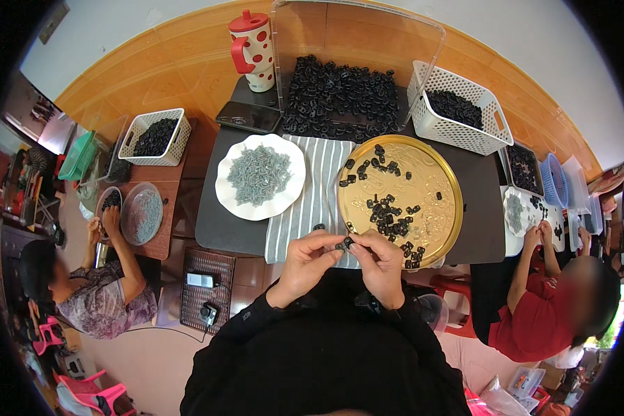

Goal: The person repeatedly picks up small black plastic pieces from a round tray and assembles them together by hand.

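My left hand and my right hand meet at the table's near edge, fingertips pinched together. Between them is a small black plastic part, partly covered by the fingers. Just beyond my hands, a round gold tray carries several black pieces, some in a loose pile. To its left, a scalloped white plate bears a heap of thin grey-blue pieces, too small to name surely. A striped grey cloth lies under plate and tray, with one black piece on it.
A clear bin at the back spills out black parts. Beside it stand a white basket, a spotted tumbler and a phone. Co-workers sit at left and right, hands over their own bowls and trays.
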A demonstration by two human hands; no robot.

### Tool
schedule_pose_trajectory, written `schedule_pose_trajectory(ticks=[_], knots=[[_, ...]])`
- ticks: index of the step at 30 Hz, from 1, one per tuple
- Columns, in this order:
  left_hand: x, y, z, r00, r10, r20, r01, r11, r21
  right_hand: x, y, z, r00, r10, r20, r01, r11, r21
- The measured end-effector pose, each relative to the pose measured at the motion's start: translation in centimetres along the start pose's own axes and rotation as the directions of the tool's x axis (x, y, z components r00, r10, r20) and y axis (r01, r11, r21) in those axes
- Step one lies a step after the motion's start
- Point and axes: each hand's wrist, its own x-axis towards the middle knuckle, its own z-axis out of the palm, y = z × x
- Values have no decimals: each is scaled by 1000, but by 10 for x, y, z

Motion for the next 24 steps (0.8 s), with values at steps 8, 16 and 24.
schedule_pose_trajectory(ticks=[8,16,24], knots=[[1,3,1,999,-51,-15,51,999,-10,-3,6,3,996,79,-50,-71,988,139],[2,7,-10,863,458,213,-336,204,919,-2,3,0,967,1,-256,8,999,34],[-9,-4,-20,906,391,164,-290,289,912,-4,0,-3,975,-7,-220,14,999,29]])
